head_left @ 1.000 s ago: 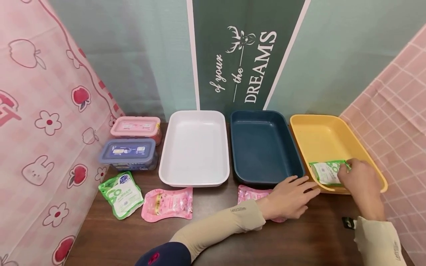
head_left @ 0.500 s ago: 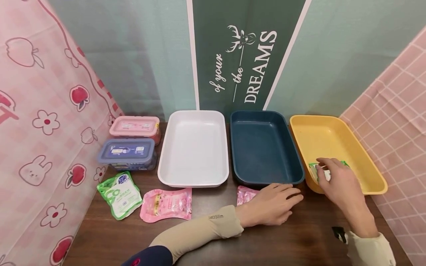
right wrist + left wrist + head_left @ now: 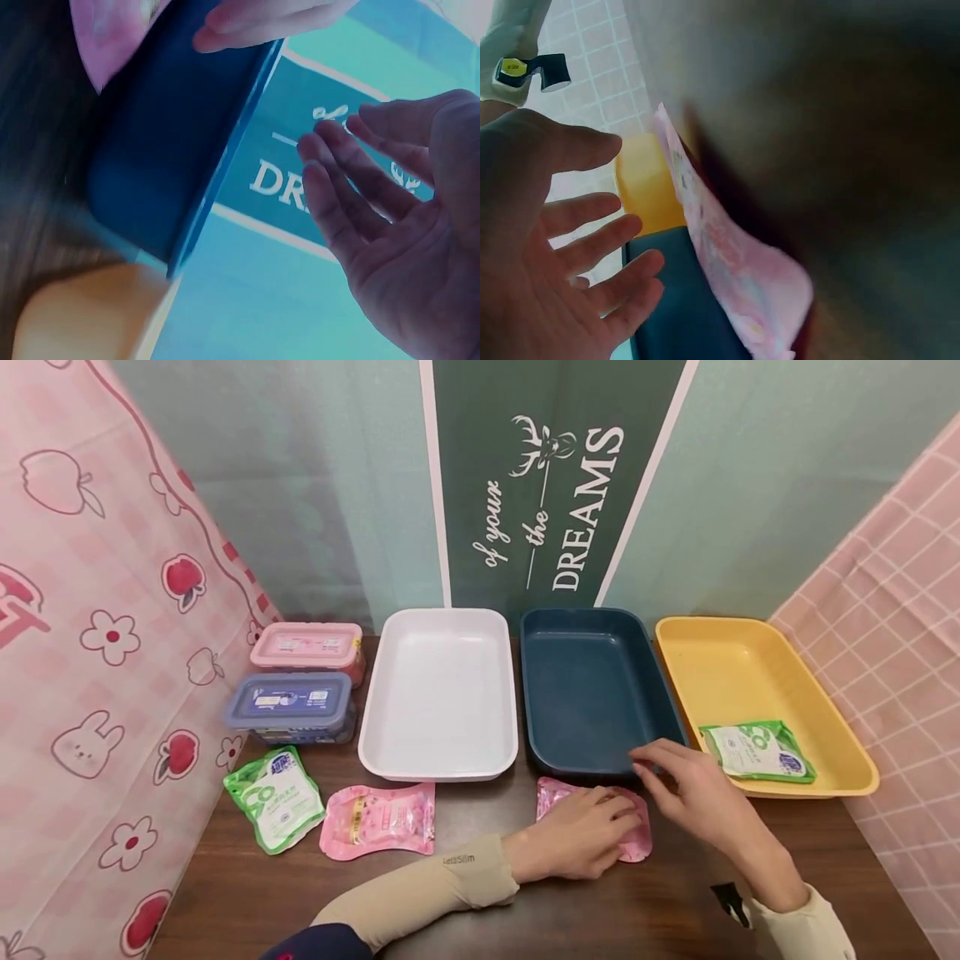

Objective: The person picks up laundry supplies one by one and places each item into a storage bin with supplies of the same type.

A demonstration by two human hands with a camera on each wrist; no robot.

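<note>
My left hand [image 3: 570,837] hovers over a pink pouch [image 3: 637,842] lying in front of the dark blue tray [image 3: 592,685], covering its middle. In the left wrist view, the fingers are loosely bent beside that pouch [image 3: 742,281], with a gap between. At the tray's near right corner is my right hand [image 3: 697,793], its fingers relaxed and holding nothing; the right wrist view shows its palm [image 3: 405,255] bare. A green-and-white pouch [image 3: 756,752] lies flat in the near end of the yellow tray [image 3: 735,668].
Left of the dark blue tray stands a white tray [image 3: 442,693]. A second pink pouch [image 3: 386,822] and another green-and-white pouch [image 3: 276,800] lie on the brown table [image 3: 247,902]. Behind them sit a blue lidded box [image 3: 292,706] and a pink lidded box [image 3: 307,647]. Cloths hang around three sides.
My right hand has let go of the green-and-white pouch in the yellow tray and moved left to the dark blue tray's corner. My left hand has drawn back leftward over the pink pouch.
</note>
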